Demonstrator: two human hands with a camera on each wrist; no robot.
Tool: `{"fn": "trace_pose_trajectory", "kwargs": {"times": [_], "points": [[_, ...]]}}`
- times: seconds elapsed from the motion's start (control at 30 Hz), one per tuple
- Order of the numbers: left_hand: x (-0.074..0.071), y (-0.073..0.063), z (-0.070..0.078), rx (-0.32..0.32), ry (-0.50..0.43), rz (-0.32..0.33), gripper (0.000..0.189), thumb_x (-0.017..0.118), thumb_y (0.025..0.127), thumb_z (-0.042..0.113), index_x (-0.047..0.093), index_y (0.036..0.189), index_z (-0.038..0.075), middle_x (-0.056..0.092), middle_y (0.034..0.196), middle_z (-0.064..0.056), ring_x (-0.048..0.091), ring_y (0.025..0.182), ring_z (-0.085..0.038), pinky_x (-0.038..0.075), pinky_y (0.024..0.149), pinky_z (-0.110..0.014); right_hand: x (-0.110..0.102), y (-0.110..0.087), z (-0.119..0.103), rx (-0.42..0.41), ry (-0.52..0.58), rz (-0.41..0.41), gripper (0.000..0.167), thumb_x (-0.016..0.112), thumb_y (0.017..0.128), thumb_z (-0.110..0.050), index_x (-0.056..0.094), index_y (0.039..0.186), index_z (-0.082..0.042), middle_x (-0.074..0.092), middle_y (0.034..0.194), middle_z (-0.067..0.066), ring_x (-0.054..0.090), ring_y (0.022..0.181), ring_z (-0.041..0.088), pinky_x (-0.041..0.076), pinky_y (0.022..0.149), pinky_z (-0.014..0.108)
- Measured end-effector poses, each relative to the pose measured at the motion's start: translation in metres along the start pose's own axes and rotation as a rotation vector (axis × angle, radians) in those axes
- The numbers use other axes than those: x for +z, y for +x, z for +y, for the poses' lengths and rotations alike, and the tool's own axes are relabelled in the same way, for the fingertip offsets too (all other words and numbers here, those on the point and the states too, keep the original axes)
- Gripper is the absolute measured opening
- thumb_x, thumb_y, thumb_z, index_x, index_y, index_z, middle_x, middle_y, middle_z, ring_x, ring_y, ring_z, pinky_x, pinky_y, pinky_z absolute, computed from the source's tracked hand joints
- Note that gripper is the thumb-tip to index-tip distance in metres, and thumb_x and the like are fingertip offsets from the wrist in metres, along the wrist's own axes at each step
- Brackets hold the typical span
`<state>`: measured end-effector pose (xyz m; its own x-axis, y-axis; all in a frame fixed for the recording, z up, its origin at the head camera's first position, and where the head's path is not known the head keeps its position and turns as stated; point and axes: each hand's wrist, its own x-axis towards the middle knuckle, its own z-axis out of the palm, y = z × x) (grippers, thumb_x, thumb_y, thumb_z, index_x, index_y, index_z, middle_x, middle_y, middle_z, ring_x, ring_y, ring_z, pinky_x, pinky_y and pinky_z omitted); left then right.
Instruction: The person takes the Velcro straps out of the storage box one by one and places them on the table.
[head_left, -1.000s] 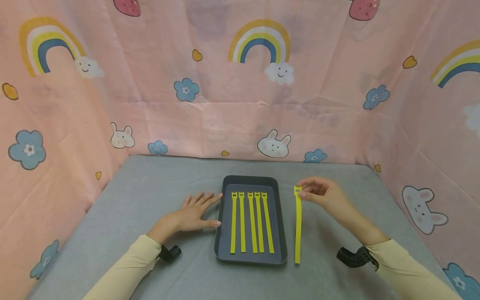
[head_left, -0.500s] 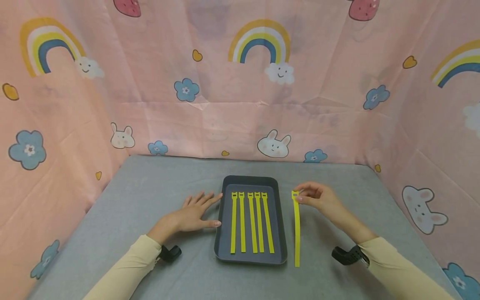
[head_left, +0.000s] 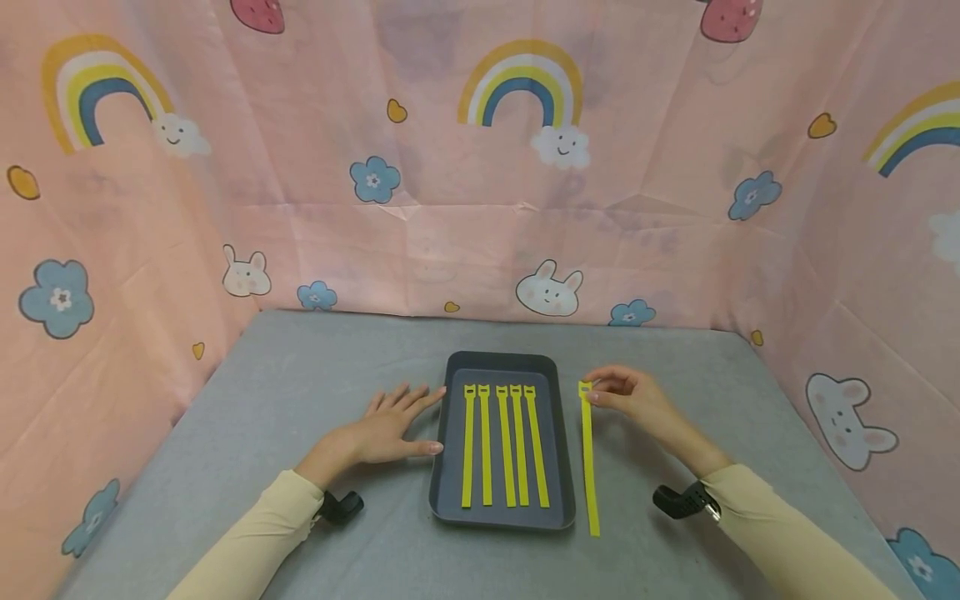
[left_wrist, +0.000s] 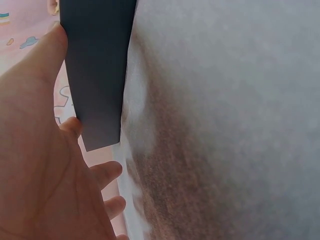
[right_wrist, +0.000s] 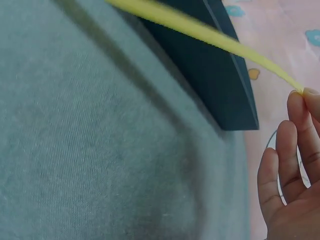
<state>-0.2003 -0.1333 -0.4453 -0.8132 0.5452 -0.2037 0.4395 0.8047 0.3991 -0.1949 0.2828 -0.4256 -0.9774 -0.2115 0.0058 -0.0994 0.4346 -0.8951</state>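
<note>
My right hand [head_left: 637, 402] pinches the slotted head of a yellow hook-and-loop cable tie [head_left: 588, 467] between thumb and forefinger, just right of the dark grey tray [head_left: 501, 518]. In the right wrist view the cable tie [right_wrist: 200, 31] stretches above the table, its shadow on the cloth below. Several matching cable ties [head_left: 506, 450] lie side by side in the tray, heads at the far end. Spread fingers of my left hand [head_left: 382, 429] touch the tray's left side; in the left wrist view thumb and a fingertip meet the tray wall [left_wrist: 97, 75].
Grey cloth covers the table [head_left: 360, 533]. A pink patterned curtain [head_left: 480, 225] surrounds it at the back and both sides. Black wrist cameras sit under the left cuff [head_left: 341, 507] and the right cuff [head_left: 678, 502].
My right hand has moved left and slightly nearer, bringing the pinched cable tie closer to the tray's right side. The left hand and the tray stay put.
</note>
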Motion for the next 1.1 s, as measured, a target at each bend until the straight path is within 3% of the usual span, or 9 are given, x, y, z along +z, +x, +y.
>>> {"fn": "trace_pose_trajectory", "kwargs": {"times": [0.17,0.37,0.6,1.1], "points": [[0.001,0.0,-0.001,-0.003,-0.004,0.001,0.088,0.052,0.087,0.074,0.011,0.158,0.043,0.014,0.168,-0.005,0.003,0.156,-0.037,0.002,0.121,-0.066,0.003,0.008,0.009,-0.02,-0.037,0.008,0.037,0.074,0.089,-0.025,0.066,0.12,-0.007,0.073,0.098,0.008,0.067,0.085,0.01,0.054,0.079,0.03],[0.002,0.002,-0.002,0.0,-0.01,0.006,0.087,0.052,0.087,0.074,0.012,0.158,0.042,0.014,0.168,-0.006,0.004,0.156,-0.037,0.002,0.121,-0.066,0.005,0.015,0.02,-0.053,-0.047,-0.01,0.033,0.073,0.09,-0.022,0.067,0.118,-0.006,0.073,0.096,0.013,0.066,0.085,0.018,0.052,0.075,0.027],[0.002,0.002,-0.003,0.0,-0.013,0.001,0.09,0.051,0.087,0.075,0.009,0.158,0.041,0.013,0.169,-0.005,0.003,0.156,-0.038,0.001,0.121,-0.066,0.007,0.02,0.026,-0.044,-0.095,-0.012,0.034,0.073,0.09,-0.025,0.067,0.119,-0.007,0.073,0.095,0.009,0.064,0.082,0.01,0.051,0.072,0.027],[0.003,0.002,-0.004,-0.013,-0.011,-0.001,0.091,0.051,0.086,0.076,0.009,0.158,0.042,0.014,0.169,-0.004,0.003,0.156,-0.037,0.001,0.122,-0.064,0.015,0.029,0.033,0.026,-0.147,0.009,0.03,0.073,0.09,-0.019,0.068,0.117,-0.007,0.072,0.095,0.012,0.064,0.08,0.015,0.049,0.069,0.029]]}}
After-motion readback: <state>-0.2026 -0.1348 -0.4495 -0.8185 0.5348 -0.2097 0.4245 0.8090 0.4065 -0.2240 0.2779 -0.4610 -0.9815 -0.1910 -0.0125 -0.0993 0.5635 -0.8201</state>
